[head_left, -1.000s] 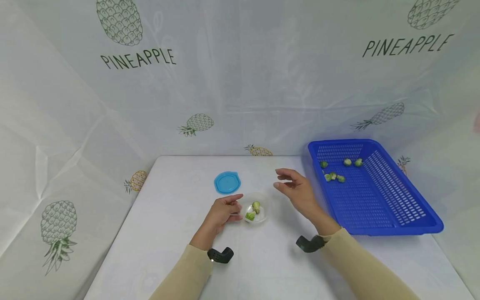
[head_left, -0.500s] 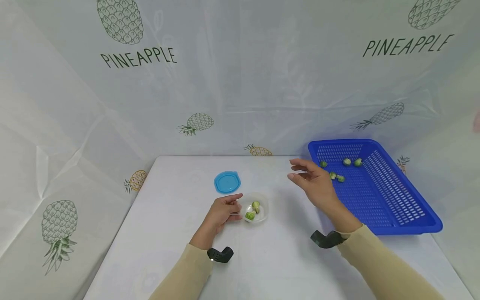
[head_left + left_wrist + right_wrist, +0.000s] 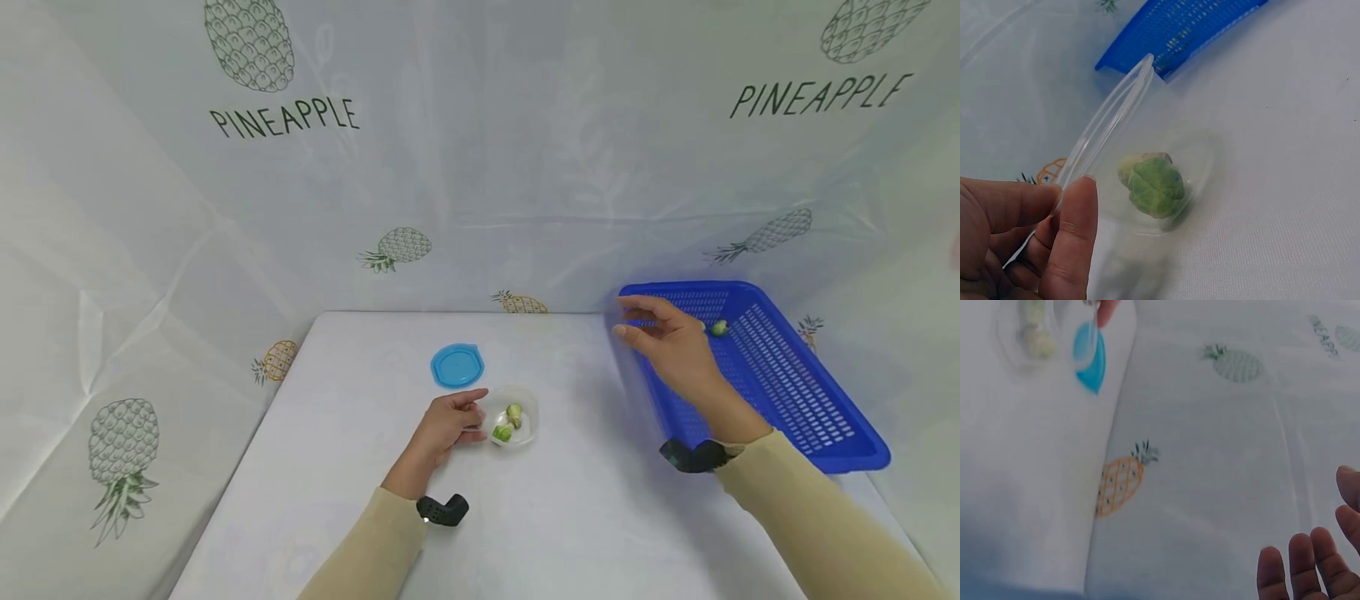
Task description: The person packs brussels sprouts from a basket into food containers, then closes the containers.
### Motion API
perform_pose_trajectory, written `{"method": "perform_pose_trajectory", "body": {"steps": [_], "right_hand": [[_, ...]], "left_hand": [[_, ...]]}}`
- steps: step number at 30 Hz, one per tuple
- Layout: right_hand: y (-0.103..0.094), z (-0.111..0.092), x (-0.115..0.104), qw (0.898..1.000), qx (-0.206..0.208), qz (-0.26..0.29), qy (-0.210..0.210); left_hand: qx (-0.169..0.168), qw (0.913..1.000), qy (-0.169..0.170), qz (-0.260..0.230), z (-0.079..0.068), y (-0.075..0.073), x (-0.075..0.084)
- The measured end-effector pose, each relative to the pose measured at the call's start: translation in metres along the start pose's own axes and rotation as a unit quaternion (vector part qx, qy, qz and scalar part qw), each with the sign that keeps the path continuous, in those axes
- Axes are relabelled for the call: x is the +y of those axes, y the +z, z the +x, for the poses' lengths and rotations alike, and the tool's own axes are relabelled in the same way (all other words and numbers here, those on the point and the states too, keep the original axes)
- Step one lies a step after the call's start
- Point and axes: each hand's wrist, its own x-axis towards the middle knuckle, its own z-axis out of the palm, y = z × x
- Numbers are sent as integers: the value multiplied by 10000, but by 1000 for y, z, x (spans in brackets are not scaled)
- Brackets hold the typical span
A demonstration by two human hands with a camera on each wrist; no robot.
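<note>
Sprouts [image 3: 503,432] sit in the clear bowl [image 3: 531,408], left of the basket [image 3: 795,379]; probably light, firm (and apt to roll), best pinched mid-body. Left hand [image 3: 447,422] pinches the bowl's rim; right hand's [image 3: 678,350] fingers curve apart, empty.

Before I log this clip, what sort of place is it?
Probably a staged work area rather than an everyday kitchen: a white tabletop backed and flanked by pineapple-print sheeting, with a blue basket and a clear tub on it.

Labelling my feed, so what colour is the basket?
The basket is deep blue all over, as far as it shows; the head view shows it best.
</note>
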Motion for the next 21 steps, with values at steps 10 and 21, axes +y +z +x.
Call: {"method": "perform_pose_trajectory", "body": {"steps": [10,21], "right_hand": [[-54,22,25,9925,-54,-927,795],[-73,34,74,9847,-321,-1300,1111]], "left_hand": [[8,10000,-10,59,1,0,-1],[20,9999,-15,106,0,0,-1]]}}
